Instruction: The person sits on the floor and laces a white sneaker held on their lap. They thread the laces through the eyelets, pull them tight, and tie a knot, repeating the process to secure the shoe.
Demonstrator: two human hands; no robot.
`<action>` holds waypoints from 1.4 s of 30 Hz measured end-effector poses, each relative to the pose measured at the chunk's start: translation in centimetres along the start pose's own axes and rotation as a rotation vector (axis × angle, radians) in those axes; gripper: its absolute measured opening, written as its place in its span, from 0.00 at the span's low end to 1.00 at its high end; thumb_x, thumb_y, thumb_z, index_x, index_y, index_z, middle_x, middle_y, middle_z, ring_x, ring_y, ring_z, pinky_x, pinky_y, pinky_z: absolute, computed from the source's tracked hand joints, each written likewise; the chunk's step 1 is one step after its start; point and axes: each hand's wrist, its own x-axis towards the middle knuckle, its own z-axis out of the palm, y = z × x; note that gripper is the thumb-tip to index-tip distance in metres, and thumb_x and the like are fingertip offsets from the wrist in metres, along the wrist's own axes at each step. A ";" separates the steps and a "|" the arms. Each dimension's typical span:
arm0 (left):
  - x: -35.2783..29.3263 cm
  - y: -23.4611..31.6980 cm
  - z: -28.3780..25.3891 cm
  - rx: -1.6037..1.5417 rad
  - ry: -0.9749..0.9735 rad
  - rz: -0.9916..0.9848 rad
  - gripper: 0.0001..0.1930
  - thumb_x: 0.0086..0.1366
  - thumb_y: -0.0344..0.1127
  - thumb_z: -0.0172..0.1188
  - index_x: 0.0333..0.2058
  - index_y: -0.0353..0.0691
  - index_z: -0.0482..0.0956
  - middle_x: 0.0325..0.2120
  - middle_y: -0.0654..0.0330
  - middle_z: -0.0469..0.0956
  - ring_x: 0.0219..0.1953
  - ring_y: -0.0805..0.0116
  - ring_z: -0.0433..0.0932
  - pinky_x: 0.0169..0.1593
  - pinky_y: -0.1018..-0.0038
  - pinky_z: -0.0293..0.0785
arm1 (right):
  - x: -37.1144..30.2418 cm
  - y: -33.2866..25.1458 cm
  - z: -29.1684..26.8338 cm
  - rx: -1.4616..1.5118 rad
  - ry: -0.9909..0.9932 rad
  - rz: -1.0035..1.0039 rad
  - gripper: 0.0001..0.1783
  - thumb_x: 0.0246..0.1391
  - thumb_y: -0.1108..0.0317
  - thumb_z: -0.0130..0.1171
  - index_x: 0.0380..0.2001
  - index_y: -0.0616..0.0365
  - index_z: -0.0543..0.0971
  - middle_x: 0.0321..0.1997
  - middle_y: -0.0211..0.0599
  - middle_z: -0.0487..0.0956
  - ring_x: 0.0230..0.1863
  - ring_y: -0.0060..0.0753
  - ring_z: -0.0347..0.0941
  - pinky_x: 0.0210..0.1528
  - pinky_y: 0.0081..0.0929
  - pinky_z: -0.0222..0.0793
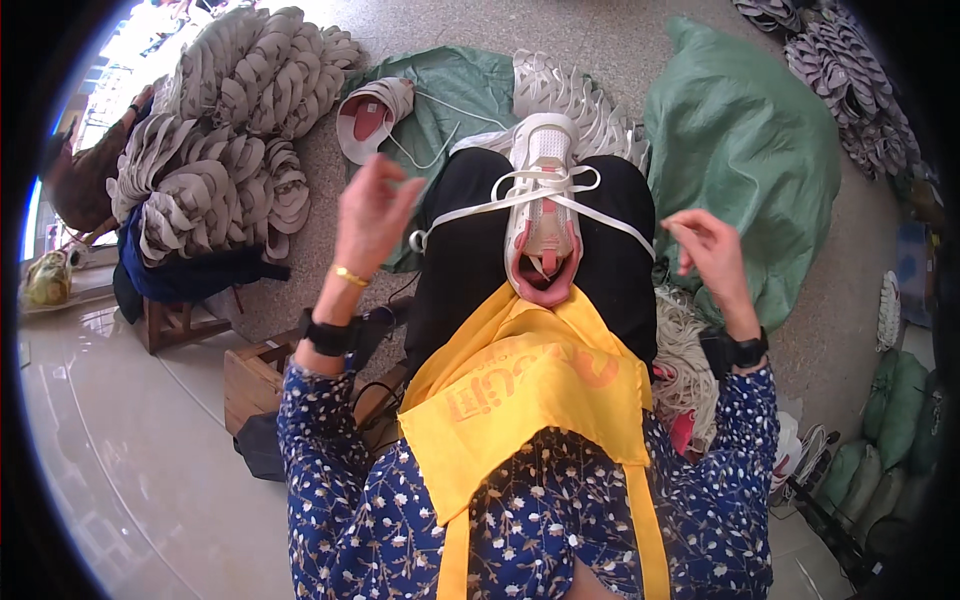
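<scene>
A white and pink sneaker (pixel 546 205) is between my knees, its toe pointing away from me and its heel against the yellow apron (pixel 520 380). White shoelaces (pixel 470 210) cross over its top in a loose loop, with one end stretching to each side. To the left of the shoe, my left hand (pixel 377 213) is raised, slightly blurred, with its fingers apart and nothing visible in them. My right hand (pixel 708 252) hovers to the right of my knee, fingers bent but apart. The right lace end hangs near its fingertips, and no contact shows.
Another shoe (pixel 372 120) with trailing laces lies on green sheeting (pixel 470 75) ahead. Stacked grey shoe uppers (pixel 200 190) fill the left. A green sack (pixel 745 150) bulges at the right, above a bundle of pale laces (pixel 685 360). A wooden stool (pixel 255 380) is at lower left.
</scene>
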 end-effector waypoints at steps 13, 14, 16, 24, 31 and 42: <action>2.8 4.0 5.2 -0.104 -0.388 0.130 0.10 0.68 0.35 0.61 0.31 0.34 0.78 0.31 0.55 0.73 0.38 0.60 0.72 0.46 0.67 0.69 | 3.9 -4.7 8.3 -0.143 -0.179 0.008 0.10 0.65 0.67 0.62 0.38 0.64 0.83 0.23 0.25 0.78 0.19 0.13 0.73 0.21 0.16 0.74; 3.0 3.7 5.1 -0.255 -0.454 0.122 0.12 0.70 0.37 0.59 0.32 0.34 0.79 0.32 0.58 0.73 0.39 0.63 0.72 0.47 0.68 0.69 | 3.9 -4.6 8.4 -0.148 -0.181 -0.014 0.09 0.64 0.67 0.63 0.37 0.63 0.83 0.22 0.24 0.78 0.19 0.12 0.72 0.20 0.16 0.72; 3.5 3.5 5.0 -0.560 -0.573 0.101 0.15 0.74 0.41 0.57 0.34 0.34 0.81 0.33 0.63 0.73 0.41 0.70 0.72 0.49 0.71 0.68 | 3.9 -4.2 8.7 -0.163 -0.191 -0.063 0.09 0.63 0.67 0.63 0.34 0.62 0.83 0.20 0.22 0.76 0.18 0.11 0.71 0.18 0.16 0.68; 3.5 3.0 7.0 -1.053 -0.707 -0.138 0.09 0.73 0.38 0.58 0.35 0.40 0.74 0.44 0.66 0.74 0.48 0.78 0.69 0.57 0.78 0.64 | 1.3 -3.8 5.6 -0.120 -0.171 -0.071 0.08 0.61 0.72 0.63 0.28 0.64 0.79 0.22 0.17 0.72 0.24 0.07 0.64 0.25 0.15 0.60; 2.5 2.6 9.6 -0.346 -0.497 0.166 0.16 0.59 0.34 0.72 0.38 0.37 0.74 0.34 0.68 0.69 0.40 0.78 0.72 0.46 0.78 0.73 | -2.8 -2.8 0.3 -0.017 -0.162 0.152 0.07 0.62 0.71 0.63 0.29 0.58 0.79 0.22 0.16 0.72 0.18 0.05 0.63 0.18 0.11 0.54; 1.6 4.7 9.5 -0.263 -0.329 0.204 0.19 0.51 0.36 0.74 0.33 0.37 0.71 0.28 0.58 0.71 0.30 0.63 0.72 0.36 0.68 0.72 | -5.4 0.5 -3.1 -0.024 -0.135 0.254 0.08 0.62 0.69 0.63 0.30 0.60 0.79 0.20 0.19 0.73 0.17 0.09 0.65 0.18 0.12 0.59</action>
